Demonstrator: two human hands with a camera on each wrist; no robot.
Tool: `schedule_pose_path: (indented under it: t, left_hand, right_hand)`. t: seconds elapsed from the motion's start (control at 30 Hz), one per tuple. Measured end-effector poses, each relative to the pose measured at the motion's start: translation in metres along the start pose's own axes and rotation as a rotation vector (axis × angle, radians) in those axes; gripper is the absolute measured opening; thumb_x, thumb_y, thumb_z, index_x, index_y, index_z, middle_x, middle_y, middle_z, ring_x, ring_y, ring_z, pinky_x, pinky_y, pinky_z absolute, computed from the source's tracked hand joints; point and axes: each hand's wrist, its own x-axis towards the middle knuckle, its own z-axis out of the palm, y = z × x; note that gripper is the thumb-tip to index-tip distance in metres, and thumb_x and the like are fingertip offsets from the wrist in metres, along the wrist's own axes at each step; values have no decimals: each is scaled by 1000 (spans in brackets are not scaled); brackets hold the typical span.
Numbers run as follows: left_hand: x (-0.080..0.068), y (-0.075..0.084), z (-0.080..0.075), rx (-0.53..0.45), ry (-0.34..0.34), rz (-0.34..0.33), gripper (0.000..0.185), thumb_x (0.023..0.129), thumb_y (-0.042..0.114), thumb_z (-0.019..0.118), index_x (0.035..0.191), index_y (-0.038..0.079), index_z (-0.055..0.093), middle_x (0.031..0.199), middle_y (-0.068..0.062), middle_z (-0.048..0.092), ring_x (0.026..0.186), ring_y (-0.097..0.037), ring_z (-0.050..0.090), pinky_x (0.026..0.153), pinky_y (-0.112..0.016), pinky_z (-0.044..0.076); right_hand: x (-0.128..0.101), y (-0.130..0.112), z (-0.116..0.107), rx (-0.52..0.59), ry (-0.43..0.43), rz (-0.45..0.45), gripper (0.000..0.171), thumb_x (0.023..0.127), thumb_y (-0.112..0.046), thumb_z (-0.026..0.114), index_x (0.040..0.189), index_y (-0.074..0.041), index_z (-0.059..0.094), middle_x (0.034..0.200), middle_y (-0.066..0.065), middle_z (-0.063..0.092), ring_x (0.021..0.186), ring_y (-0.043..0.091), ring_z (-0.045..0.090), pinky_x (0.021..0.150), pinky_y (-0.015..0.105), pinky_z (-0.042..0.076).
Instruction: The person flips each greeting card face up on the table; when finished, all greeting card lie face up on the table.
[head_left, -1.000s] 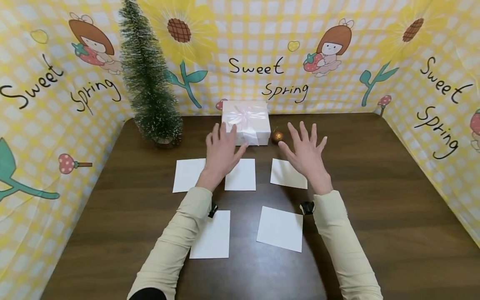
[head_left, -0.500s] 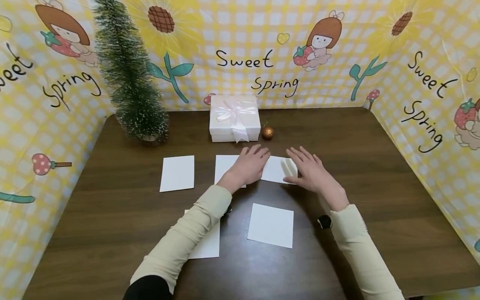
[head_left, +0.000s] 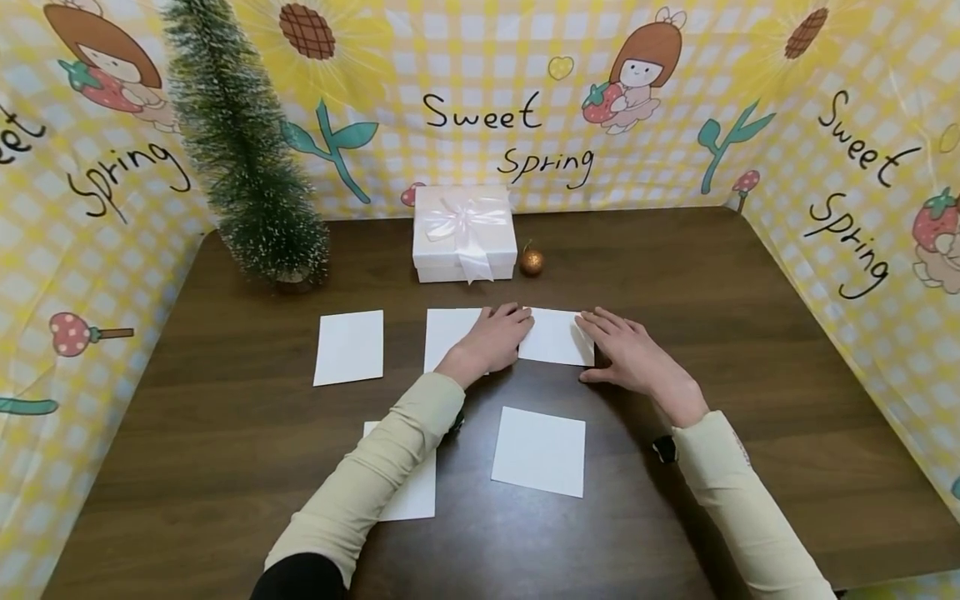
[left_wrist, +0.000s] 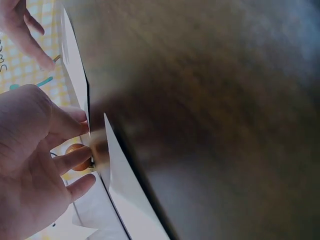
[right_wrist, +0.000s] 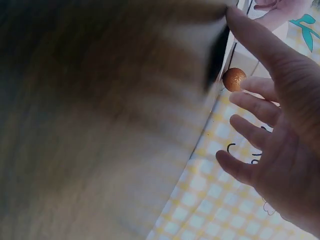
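Note:
Several white cards lie on the brown table (head_left: 750, 333). My left hand (head_left: 517, 321) rests over the gap between the middle card (head_left: 447, 332) and the right card (head_left: 557, 337), its fingertips at the right card's left edge. My right hand (head_left: 594, 331) lies flat at that card's right edge, with the thumb on the table. In the left wrist view the left hand (left_wrist: 75, 155) has relaxed fingers beside the card's edge (left_wrist: 117, 170). The right wrist view shows the right hand (right_wrist: 250, 115) with its fingers spread and straight.
A white gift box (head_left: 465, 233) with a ribbon and a small gold ball (head_left: 532, 262) stand just behind the cards. A small frosted tree (head_left: 243, 150) is at the back left. Other cards lie at left (head_left: 348, 346), lower left (head_left: 408, 496) and lower middle (head_left: 538, 450). A yellow printed cloth rings the table.
Both hands came down from in front of the gift box to the table. They now touch the two side edges of the right card.

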Motion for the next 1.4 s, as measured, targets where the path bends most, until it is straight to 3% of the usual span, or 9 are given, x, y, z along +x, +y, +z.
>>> schedule_pose_path:
  t: [0.3, 0.47, 0.6, 0.8, 0.97, 1.07, 1.2, 1.3, 1.4]
  left_hand:
    - [2, 3, -4, 38, 16, 5, 46, 96, 10, 57, 141, 9, 48, 154, -6, 37, 145, -28, 26, 110, -51, 30]
    - [1, 6, -8, 80, 21, 12, 44, 95, 14, 63, 137, 7, 52, 152, -8, 40, 145, -29, 27, 108, -49, 33]
    - [1, 4, -9, 89, 7, 10, 46, 94, 16, 65, 137, 8, 51, 152, -8, 39, 145, -29, 26, 108, -49, 32]
    - [2, -4, -11, -21, 0, 32, 34, 96, 8, 57, 129, 10, 55, 152, -8, 40, 146, -29, 25, 110, -53, 28]
    - [0, -9, -9, -111, 121, 52, 25, 99, 17, 55, 123, 9, 58, 138, -7, 55, 134, -27, 43, 104, -53, 35]
    - [-1, -10, -7, -165, 258, 72, 17, 98, 21, 59, 111, 9, 63, 114, -5, 67, 112, -25, 60, 92, -50, 42]
    - [0, -10, -2, -213, 408, 100, 10, 97, 17, 60, 93, 11, 67, 89, -1, 70, 87, -20, 67, 78, -43, 48]
    - [0, -11, -1, -265, 434, 112, 14, 98, 15, 59, 86, 11, 67, 79, 0, 68, 74, -18, 66, 69, -38, 50]
    - [-1, -11, -2, -347, 408, 114, 17, 98, 15, 58, 84, 10, 66, 74, -1, 64, 66, -15, 60, 66, -34, 48]
  right_hand:
    - [-2, 6, 0, -73, 64, -111, 48, 88, -15, 72, 131, 2, 57, 132, 21, 59, 126, 38, 51, 98, 56, 40]
    - [-4, 9, 0, -143, 163, -215, 26, 90, -7, 67, 116, -2, 67, 118, 15, 68, 112, 33, 62, 93, 51, 46]
    - [-5, 10, -5, -214, 231, -284, 22, 90, -4, 66, 112, -4, 69, 114, 12, 70, 105, 29, 66, 90, 46, 48]
    - [-3, 12, -16, -255, 289, -312, 28, 87, 3, 65, 114, -6, 68, 113, 11, 70, 105, 29, 65, 91, 45, 47]
    - [0, 14, -21, -260, 372, -318, 34, 84, 8, 64, 115, -6, 64, 109, 11, 71, 102, 29, 65, 89, 43, 45]
    - [2, 14, -22, -236, 409, -309, 36, 84, 12, 60, 116, -4, 62, 107, 11, 71, 101, 28, 65, 89, 42, 44]
    - [6, 14, -22, -180, 451, -288, 36, 84, 14, 58, 115, -4, 63, 106, 10, 71, 98, 27, 66, 88, 42, 45]
    - [9, 14, -22, -77, 469, -255, 31, 87, 10, 61, 114, -3, 65, 104, 10, 71, 95, 26, 66, 84, 42, 46]
    - [11, 14, -21, 101, 460, -203, 25, 91, 2, 62, 116, -2, 64, 108, 12, 70, 93, 26, 67, 83, 43, 48]
